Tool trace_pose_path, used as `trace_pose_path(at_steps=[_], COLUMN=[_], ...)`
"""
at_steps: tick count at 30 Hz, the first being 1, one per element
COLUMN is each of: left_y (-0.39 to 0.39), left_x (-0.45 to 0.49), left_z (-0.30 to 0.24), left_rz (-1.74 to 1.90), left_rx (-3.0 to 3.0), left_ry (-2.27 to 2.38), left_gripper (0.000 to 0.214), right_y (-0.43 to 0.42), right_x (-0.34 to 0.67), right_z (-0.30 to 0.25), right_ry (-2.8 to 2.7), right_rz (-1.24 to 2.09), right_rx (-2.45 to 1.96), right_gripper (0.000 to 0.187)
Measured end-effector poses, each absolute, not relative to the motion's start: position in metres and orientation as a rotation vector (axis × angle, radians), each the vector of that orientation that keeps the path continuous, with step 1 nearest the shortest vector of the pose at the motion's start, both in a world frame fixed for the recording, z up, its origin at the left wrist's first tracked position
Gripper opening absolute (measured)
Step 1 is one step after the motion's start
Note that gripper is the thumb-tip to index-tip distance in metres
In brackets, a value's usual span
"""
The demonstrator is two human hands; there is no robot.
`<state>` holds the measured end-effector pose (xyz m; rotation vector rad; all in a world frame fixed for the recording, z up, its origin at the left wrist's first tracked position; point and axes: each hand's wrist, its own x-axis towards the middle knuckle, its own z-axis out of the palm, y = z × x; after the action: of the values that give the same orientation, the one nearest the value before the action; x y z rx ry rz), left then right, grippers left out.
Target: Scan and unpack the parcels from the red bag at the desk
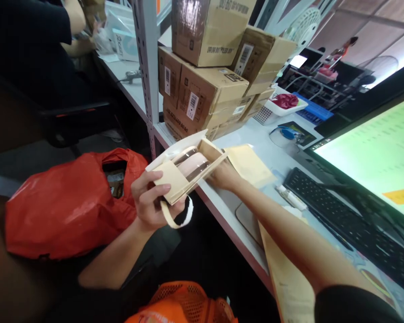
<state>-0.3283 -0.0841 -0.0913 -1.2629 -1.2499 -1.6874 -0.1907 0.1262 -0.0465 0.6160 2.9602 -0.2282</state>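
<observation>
My left hand (151, 199) is closed round the near end of a small open beige carton (180, 172) held at the desk's edge. Inside it lies a pale pink object in clear wrap (191, 163), and a cream strap loop (175, 217) hangs under the hand. My right hand (224, 176) grips the far end of the same carton, its fingers mostly hidden behind it. A white flap (175, 150) stands up along the carton's back side.
Stacked brown cartons (202, 89) fill the desk behind a grey shelf post (148, 67). Yellow envelopes (249, 163), a black keyboard (350, 220) and a lit monitor (380, 152) lie to the right. A red plastic bag (70, 206) sits left; another person's arm (72, 27) is top left.
</observation>
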Motion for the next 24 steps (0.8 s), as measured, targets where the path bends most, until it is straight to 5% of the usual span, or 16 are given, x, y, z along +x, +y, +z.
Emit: trace_pose_path(at_steps=[4, 8, 13, 17, 24], left_y=[-0.076, -0.060, -0.016, 0.018, 0.008], left_x=[-0.333, -0.327, -0.310, -0.307, -0.322], left_z=[-0.085, -0.079, -0.078, -0.071, -0.061], left_rz=[-1.637, -1.677, -1.740, -1.739, -1.639], left_rx=[-1.268, -1.256, -1.376, -1.545, -1.636], left_ry=[-1.185, -1.185, -1.260, -1.441, -1.557], left_gripper=[0.040, 0.037, 0.046, 0.057, 0.065], right_y=[0.087, 0.047, 0.002, -0.008, 0.077], right_x=[-0.141, -0.104, -0.064, 0.003, 0.108], right_z=[-0.045, -0.051, -0.047, -0.013, 0.013], right_ry=[2.986, 2.988, 3.074, 3.234, 3.144], right_rz=[-0.334, -0.106, -0.239, -0.765, -1.087], right_rx=[0.441, 0.459, 0.582, 1.132, 1.987], right_gripper=[0.048, 0.011, 0.017, 0.013, 0.018])
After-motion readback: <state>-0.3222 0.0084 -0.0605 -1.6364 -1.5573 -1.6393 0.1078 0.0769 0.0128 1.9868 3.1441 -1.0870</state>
